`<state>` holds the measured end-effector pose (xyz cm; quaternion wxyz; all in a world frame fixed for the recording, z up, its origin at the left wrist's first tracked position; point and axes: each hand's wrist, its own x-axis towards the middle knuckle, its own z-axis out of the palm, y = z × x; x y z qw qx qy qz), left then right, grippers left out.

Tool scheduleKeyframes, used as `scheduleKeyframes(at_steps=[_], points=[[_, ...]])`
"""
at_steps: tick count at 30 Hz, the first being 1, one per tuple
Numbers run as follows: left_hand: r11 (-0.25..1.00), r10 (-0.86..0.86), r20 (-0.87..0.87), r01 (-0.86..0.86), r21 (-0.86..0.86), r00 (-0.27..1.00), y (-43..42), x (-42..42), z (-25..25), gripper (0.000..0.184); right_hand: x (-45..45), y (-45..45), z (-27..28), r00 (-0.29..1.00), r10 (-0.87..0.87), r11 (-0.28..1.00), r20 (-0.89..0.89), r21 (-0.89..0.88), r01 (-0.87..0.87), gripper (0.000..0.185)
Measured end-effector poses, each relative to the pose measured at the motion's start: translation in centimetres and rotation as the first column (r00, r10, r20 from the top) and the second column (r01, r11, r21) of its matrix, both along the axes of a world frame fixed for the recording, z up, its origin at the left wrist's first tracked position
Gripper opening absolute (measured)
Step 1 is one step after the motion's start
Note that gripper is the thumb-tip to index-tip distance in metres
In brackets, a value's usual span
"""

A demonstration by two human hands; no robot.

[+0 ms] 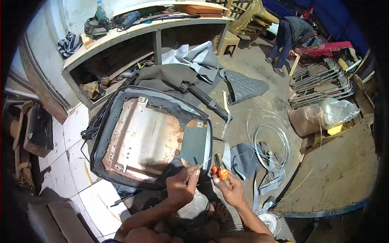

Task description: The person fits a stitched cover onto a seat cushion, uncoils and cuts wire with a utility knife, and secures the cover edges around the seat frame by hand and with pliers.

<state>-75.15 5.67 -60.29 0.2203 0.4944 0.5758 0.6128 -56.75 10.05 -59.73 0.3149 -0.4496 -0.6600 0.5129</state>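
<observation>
My left hand (183,185) is closed in a pinch on a short, thin wire (205,163), which points up and to the right from my fingertips. To its right, my right hand (231,191) grips a pair of pliers with orange handles (221,173). The dark jaws of the pliers point away from me, a little right of the wire; I cannot tell if they touch it. Just beyond my hands lies an upturned seat (152,137), its rusty metal pan framed by dark grey covering. A grey-green panel (194,146) covers the pan's right end.
Coiled wire (270,146) and grey fabric scraps (242,160) lie right of the seat. A black metal rail (206,101) rests beyond it. Power tools (129,19) sit on the bench (174,21). Another person (289,38) bends near stacked metal frames (322,83). A brown board (332,174) stands at right.
</observation>
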Motion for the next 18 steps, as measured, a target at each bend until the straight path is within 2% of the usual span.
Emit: scheduleKeyframes(at_steps=[2,4,5,6,9,10,12,18], points=[[1.0,-0.006,0.031,0.005,0.022,1.0,0.0,0.1,-0.5,0.013,-0.1,-0.1,0.2,1.0,0.02,0.999,0.014,0.046,-0.02,0.029],[0.998,-0.04,0.01,0.041,-0.039,0.999,-0.2,0.0,-0.7,0.013,-0.1,-0.3,0.2,0.996,0.042,0.998,0.076,0.043,-0.046,0.036],[1.0,-0.015,-0.063,0.015,0.001,0.998,-0.2,0.0,-0.1,0.012,-0.2,-0.3,0.2,0.996,0.029,0.998,0.083,0.046,-0.033,0.035],[1.0,-0.014,-0.061,0.014,0.002,0.998,-0.2,0.1,0.1,0.012,-0.3,-0.2,0.3,0.996,0.03,0.998,0.085,0.048,-0.034,0.035],[1.0,-0.013,0.015,0.013,-0.022,1.0,-0.3,0.2,0.8,0.012,-1.1,-0.2,0.3,0.98,-0.064,0.951,0.186,0.309,0.004,0.033],[1.0,-0.01,0.016,0.01,-0.019,1.0,-0.4,0.3,0.7,0.012,-1.3,-0.2,0.3,0.981,-0.062,0.95,0.186,0.312,0.001,0.033],[1.0,-0.027,0.056,0.028,-0.012,0.998,-0.3,0.4,0.3,0.013,-1.6,-0.1,0.3,0.97,-0.13,0.898,0.205,0.439,0.027,0.032],[1.0,-0.011,0.128,0.015,-0.024,0.992,-0.4,0.7,-0.1,0.015,-1.7,0.2,-0.3,0.96,-0.141,0.833,0.243,0.554,-0.018,0.028]])
